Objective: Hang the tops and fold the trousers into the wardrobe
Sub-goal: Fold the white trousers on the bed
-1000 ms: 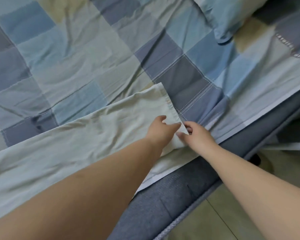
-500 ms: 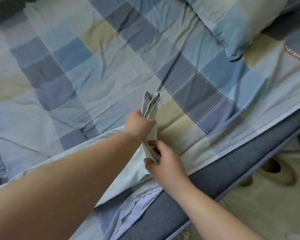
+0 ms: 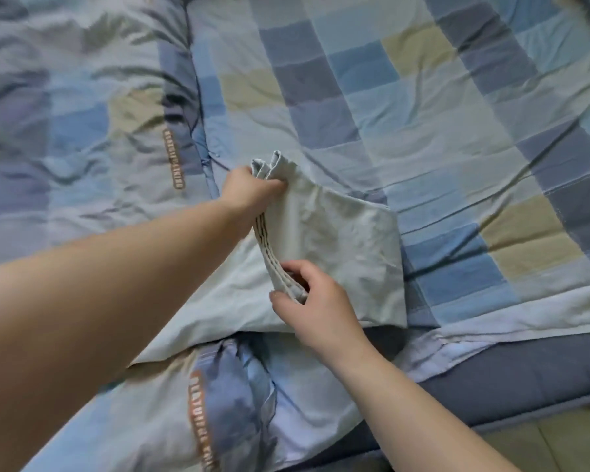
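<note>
Both hands, left hand (image 3: 252, 190), right hand (image 3: 315, 306), gripping pale trousers (image 3: 341, 240) (folded) on bed (image 3: 423, 137)

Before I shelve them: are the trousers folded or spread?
Partly folded: the trousers are doubled over, stacked hems pinched by both hands, still on the bed.

Only the person's two arms show from where they stand. Both forearms are bare from the edge of the picture down to the fingers, with no sleeve, cuff or glove on either. The left hand (image 3: 249, 194) and the right hand (image 3: 315, 310) carry no ring, and neither wrist bears a watch, band or bracelet. The fingernails that show on the right hand are short and plain, without any polish. Nothing else of the person's clothing comes into view.
</note>
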A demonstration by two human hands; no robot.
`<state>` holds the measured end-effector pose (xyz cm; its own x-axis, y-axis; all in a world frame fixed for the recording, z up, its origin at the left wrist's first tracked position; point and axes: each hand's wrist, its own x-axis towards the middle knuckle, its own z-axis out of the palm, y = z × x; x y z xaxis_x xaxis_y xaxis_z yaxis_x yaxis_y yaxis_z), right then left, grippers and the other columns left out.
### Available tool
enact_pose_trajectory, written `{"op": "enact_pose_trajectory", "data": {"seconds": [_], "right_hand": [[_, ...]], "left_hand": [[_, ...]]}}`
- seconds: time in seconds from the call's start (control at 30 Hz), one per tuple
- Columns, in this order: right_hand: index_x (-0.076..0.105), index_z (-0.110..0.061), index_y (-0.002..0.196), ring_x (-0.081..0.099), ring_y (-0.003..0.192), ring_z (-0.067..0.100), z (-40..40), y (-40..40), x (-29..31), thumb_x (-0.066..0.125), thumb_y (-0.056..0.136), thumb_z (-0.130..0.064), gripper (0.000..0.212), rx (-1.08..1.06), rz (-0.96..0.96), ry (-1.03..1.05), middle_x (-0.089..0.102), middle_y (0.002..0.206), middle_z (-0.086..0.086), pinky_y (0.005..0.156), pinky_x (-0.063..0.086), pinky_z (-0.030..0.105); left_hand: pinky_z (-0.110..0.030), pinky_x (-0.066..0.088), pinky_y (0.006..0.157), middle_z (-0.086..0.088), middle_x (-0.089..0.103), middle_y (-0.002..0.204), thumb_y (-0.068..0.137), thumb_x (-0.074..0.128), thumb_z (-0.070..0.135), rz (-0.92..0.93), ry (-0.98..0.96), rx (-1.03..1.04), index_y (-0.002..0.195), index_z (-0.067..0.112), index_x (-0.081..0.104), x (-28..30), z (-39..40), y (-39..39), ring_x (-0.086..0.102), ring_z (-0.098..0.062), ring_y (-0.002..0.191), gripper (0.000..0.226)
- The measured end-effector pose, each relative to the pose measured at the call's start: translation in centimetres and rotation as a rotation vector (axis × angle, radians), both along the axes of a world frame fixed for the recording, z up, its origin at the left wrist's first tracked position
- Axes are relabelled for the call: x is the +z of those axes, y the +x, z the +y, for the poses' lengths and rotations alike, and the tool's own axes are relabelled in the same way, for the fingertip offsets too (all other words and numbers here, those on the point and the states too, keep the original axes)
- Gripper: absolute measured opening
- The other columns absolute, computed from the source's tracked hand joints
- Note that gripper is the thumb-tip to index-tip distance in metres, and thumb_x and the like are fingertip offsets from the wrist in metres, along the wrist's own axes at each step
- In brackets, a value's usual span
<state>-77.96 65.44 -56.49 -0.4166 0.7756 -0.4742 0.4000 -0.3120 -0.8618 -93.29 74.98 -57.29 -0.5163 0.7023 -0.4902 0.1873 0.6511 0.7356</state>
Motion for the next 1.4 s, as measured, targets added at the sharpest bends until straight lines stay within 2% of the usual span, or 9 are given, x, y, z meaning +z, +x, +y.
{"op": "enact_pose_trajectory", "data": {"seconds": [0.13, 0.3, 0.47, 0.6, 0.77, 1.0, 1.1, 1.27, 1.4], "right_hand": [[0.062, -0.03, 0.109, 0.063, 0.088, 0.004, -4.6, -10.4, 1.6, 0.063, 0.081, -0.019, 0.03, 0.052, 0.057, -0.04, 0.069, 0.098, -0.013, 0.08, 0.05, 0.023], [0.062, -0.026, 0.114, 0.058, 0.078, 0.005, -8.9, -22.6, 2.1, 0.063, 0.082, -0.021, 0.032, 0.147, 0.097, -0.028, 0.068, 0.097, -0.011, 0.084, 0.053, 0.033], [0.061, -0.023, 0.118, 0.061, 0.1, 0.006, -12.6, -30.6, 0.6, 0.064, 0.082, -0.022, 0.037, 0.252, 0.071, -0.03, 0.066, 0.111, -0.008, 0.092, 0.049, 0.03], [0.06, -0.025, 0.118, 0.059, 0.103, 0.009, -15.8, -34.0, -1.0, 0.062, 0.082, -0.023, 0.036, 0.325, 0.049, -0.032, 0.065, 0.112, -0.007, 0.093, 0.046, 0.028], [0.051, -0.027, 0.132, 0.051, 0.114, 0.013, -18.1, -36.8, -3.4, 0.057, 0.088, -0.026, 0.044, 0.476, -0.017, 0.002, 0.055, 0.123, -0.001, 0.096, 0.038, 0.022], [0.027, -0.018, 0.149, 0.039, 0.134, 0.02, -17.5, -38.3, -6.7, 0.049, 0.095, -0.018, 0.058, 0.749, -0.098, -0.006, 0.041, 0.147, 0.005, 0.11, 0.03, 0.029], [0.03, -0.022, 0.147, 0.038, 0.135, 0.014, -15.8, -36.9, -7.3, 0.048, 0.096, -0.019, 0.055, 0.692, -0.096, 0.029, 0.04, 0.148, -0.001, 0.11, 0.03, 0.027], [0.044, -0.013, 0.14, 0.036, 0.136, 0.016, -10.4, -31.6, -9.5, 0.051, 0.094, -0.014, 0.046, 0.474, -0.253, 0.295, 0.041, 0.146, 0.003, 0.108, 0.021, 0.018], [0.04, -0.012, 0.142, 0.023, 0.142, 0.028, -5.2, -25.2, -12.5, 0.051, 0.094, -0.02, 0.05, 0.432, -0.543, 0.495, 0.025, 0.155, 0.011, 0.115, 0.015, 0.034]], "left_hand": [[-0.018, 0.05, 0.056, -0.002, 0.063, 0.083, 0.085, 0.064, 0.008, 0.003, 0.011, -0.02, 0.096, 0.017, 0.062, 1.1, -5.5, -11.5, 0.06, -0.012, 0.07, 0.015], [-0.028, 0.052, 0.071, -0.005, 0.065, 0.082, 0.082, 0.068, 0.009, 0.047, 0.004, 0.036, 0.08, 0.018, 0.063, 1.8, -10.9, -24.4, 0.061, -0.018, 0.076, 0.01], [-0.034, 0.053, 0.078, -0.009, 0.069, 0.086, 0.079, 0.074, 0.013, 0.06, -0.015, 0.098, 0.086, 0.014, 0.069, 0.2, -15.9, -33.0, 0.064, -0.022, 0.081, 0.009], [-0.04, 0.053, 0.085, -0.012, 0.072, 0.097, 0.078, 0.075, 0.016, 0.039, -0.052, 0.165, 0.095, 0.013, 0.071, -1.9, -19.7, -36.7, 0.067, -0.026, 0.089, 0.018], [-0.026, 0.048, 0.068, -0.007, 0.067, 0.094, 0.084, 0.07, 0.014, 0.03, -0.057, 0.263, 0.103, 0.011, 0.068, -5.3, -22.6, -39.0, 0.061, -0.019, 0.082, 0.02], [-0.034, 0.046, 0.089, -0.01, 0.064, 0.109, 0.086, 0.064, 0.019, 0.205, -0.174, 0.309, 0.107, 0.016, 0.062, -9.9, -22.9, -39.7, 0.059, -0.027, 0.101, 0.021], [-0.039, 0.035, 0.106, -0.01, 0.041, 0.143, 0.089, 0.062, 0.028, 0.409, -0.271, 0.243, 0.139, 0.018, 0.042, -10.4, -24.0, -38.6, 0.04, -0.031, 0.13, 0.055], [-0.046, 0.018, 0.115, -0.006, 0.032, 0.15, 0.088, 0.059, 0.024, 0.671, -0.047, -0.139, 0.134, 0.018, 0.048, -10.1, -23.1, -31.9, 0.026, -0.027, 0.141, 0.047], [-0.064, 0.024, 0.106, -0.012, 0.049, 0.141, 0.081, 0.047, 0.032, 0.79, 0.089, -0.562, 0.124, 0.014, 0.06, -11.8, -20.8, -24.5, 0.042, -0.031, 0.134, 0.048]]}}
